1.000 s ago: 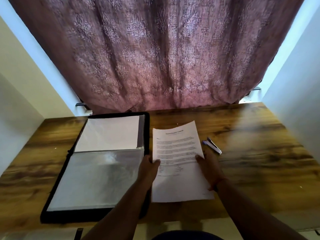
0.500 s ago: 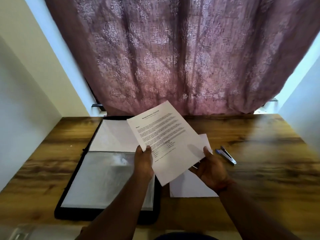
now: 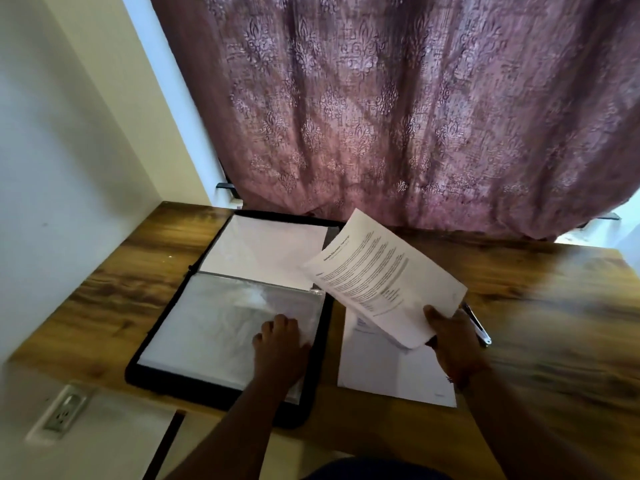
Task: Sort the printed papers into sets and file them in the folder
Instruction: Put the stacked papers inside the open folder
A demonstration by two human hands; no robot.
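Note:
A black folder (image 3: 315, 386) lies open on the wooden desk (image 3: 145, 271), with clear plastic sleeves showing and a white sheet (image 3: 263, 251) in the far half. My left hand (image 3: 280, 344) rests flat on the near sleeve (image 3: 214, 327), fingers spread. My right hand (image 3: 453, 337) pinches the lower corner of a printed paper (image 3: 384, 275) and holds it tilted above the desk. Under it, the remaining stack of papers (image 3: 384, 372) lies flat to the right of the folder.
A stapler (image 3: 479, 327) lies on the desk just right of my right hand, partly hidden by it. A mauve curtain (image 3: 398, 116) hangs behind the desk. White walls close in on the left, with a wall socket (image 3: 64, 412) low down.
My left hand has let go of the printed paper and come down onto the folder's sleeve. The right hand alone now holds the sheet, moved rightward. The camera has swung left.

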